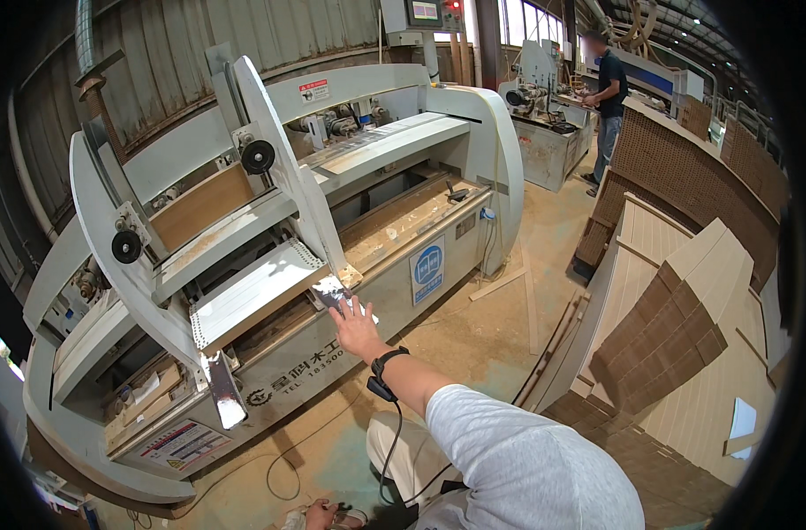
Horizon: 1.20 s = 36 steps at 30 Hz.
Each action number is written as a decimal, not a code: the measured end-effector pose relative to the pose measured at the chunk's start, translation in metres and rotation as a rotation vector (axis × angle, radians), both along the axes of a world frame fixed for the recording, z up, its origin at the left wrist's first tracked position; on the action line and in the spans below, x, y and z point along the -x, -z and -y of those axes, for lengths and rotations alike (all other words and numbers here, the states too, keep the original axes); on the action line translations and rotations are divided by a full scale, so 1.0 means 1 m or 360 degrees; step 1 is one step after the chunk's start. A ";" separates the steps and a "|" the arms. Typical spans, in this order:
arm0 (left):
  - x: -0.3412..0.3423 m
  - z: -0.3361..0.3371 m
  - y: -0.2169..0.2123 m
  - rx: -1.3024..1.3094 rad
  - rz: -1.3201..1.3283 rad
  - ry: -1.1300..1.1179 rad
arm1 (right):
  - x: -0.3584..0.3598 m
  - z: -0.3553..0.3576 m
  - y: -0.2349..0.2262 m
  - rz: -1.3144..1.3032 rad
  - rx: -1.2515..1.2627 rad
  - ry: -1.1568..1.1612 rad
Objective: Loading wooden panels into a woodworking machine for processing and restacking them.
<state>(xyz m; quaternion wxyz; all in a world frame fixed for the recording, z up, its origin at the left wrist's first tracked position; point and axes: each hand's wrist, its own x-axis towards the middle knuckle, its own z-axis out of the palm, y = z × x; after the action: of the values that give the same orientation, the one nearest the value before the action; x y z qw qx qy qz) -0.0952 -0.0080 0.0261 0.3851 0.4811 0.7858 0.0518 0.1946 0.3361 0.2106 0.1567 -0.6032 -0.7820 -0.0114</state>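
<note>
Resting the right hand (pixel 357 330), empty with fingers spread, on the shiny metal bar (pixel 330 290) looked wise; the white board (pixel 257 287), just left on the machine (pixel 389 287), seemed to need soft, even pushes.

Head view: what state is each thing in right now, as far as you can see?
Right hand: open, spread, resting on or just above the metal plate
Metal plate: partly hidden by the hand, brightly lit
Black wristband: fastened
Woodworking machine: running or stopped, cannot tell
Pale board: lying across the machine
Control screen: lit
Boards: stacked
Co-worker: standing
</note>
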 end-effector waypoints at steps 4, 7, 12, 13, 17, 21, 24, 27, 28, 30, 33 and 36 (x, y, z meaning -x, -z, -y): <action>-0.006 0.000 -0.008 0.0025 0.0023 -0.0006 | -0.002 0.000 0.003 0.0026 0.0026 0.0017; -0.014 -0.004 -0.015 0.0016 0.0033 0.0011 | -0.009 -0.005 0.011 0.0060 -0.0026 0.0061; -0.004 -0.002 -0.011 -0.0015 -0.0060 0.0052 | 0.002 -0.006 0.007 0.0064 -0.0053 0.0032; -0.002 -0.002 -0.008 -0.0015 -0.0060 0.0051 | 0.002 -0.006 0.006 0.0064 -0.0052 0.0031; -0.002 -0.003 -0.003 -0.0010 -0.0031 0.0040 | -0.001 -0.006 0.007 0.0060 -0.0050 0.0040; -0.001 -0.001 -0.001 0.0005 -0.0055 0.0063 | -0.001 -0.005 0.008 0.0077 -0.0040 0.0047; -0.001 -0.001 0.000 0.0021 -0.0053 0.0055 | -0.001 -0.005 0.008 0.0075 -0.0038 0.0045; -0.003 -0.002 -0.002 0.0024 -0.0040 0.0052 | -0.002 -0.004 0.008 0.0071 -0.0019 0.0044; -0.003 -0.002 -0.001 0.0025 -0.0038 0.0053 | -0.002 -0.004 0.008 0.0073 -0.0018 0.0045; 0.000 -0.001 0.003 0.0015 -0.0040 0.0034 | -0.001 -0.004 0.007 0.0078 -0.0020 0.0046; 0.004 0.000 0.006 -0.0021 -0.0007 0.0037 | 0.000 -0.005 0.007 0.0076 -0.0020 0.0046; 0.004 0.000 0.006 -0.0022 0.0039 0.0017 | 0.000 -0.006 0.007 0.0076 -0.0024 0.0048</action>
<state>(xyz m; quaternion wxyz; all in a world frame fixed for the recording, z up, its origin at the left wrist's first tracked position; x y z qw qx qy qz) -0.0990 -0.0079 0.0203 0.3915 0.4872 0.7782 0.0610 0.1944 0.3416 0.2035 0.1424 -0.6132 -0.7762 -0.0341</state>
